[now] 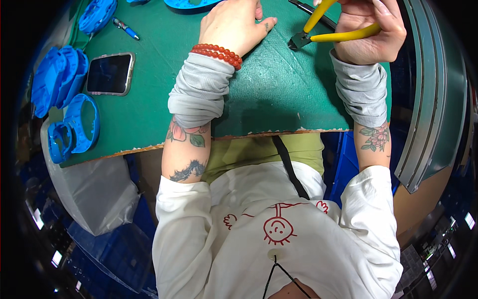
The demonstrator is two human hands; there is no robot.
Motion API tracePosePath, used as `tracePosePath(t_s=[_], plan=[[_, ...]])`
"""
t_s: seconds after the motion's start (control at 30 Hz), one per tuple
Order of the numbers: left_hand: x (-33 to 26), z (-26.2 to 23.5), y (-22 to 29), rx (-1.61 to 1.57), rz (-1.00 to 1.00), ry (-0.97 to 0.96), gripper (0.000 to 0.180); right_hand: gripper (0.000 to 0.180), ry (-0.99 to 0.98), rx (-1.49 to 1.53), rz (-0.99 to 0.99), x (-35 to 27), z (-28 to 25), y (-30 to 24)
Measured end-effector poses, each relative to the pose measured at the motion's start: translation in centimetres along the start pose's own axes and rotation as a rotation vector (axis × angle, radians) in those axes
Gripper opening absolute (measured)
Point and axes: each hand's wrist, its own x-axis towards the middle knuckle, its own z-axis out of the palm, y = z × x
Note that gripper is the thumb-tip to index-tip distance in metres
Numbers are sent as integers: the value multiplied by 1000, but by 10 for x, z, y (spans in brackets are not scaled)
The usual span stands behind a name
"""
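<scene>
Yellow-handled cutters [338,37] aim toward eight o'clock, handles apart in the right hand's [381,46] curled fingers; best angle tips off the left hand [230,27], whose grip I cannot tell.

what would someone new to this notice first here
Probably the yellow-handled cutters in the right hand, at the upper right over the green table. Next, the bright blue parts along the table's left side, beside a phone. The red beads around the left wrist, at top centre, also stand out.
</scene>
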Motion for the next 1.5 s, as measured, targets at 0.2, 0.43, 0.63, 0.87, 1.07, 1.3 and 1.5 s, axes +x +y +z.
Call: tracePosePath(t_s=[0.2,0.43,0.63,0.87,1.07,1.3,1.5], plan=[[1,-3,2,4,-59,-62,28,33,-69,-27,-49,-1,1,2],[2,-4,2,13,-47,-61,29,31,90,-10,27,2,-18,10],[1,-3,1,16,-48,-64,30,31,99,20,-10,-1,-7,8],[1,-2,2,37,0,-21,30,29,197,-28,91,4,-18,7],[2,-1,-1,9,24,-13,29,36,268,145,27,13,-30,-2],[-2,-2,-4,19,3,-7,29,38,188,4,0,6,-20,10],[0,-2,0,7,-2,-15,29,40,156,-118,-6,4,-19,8]])
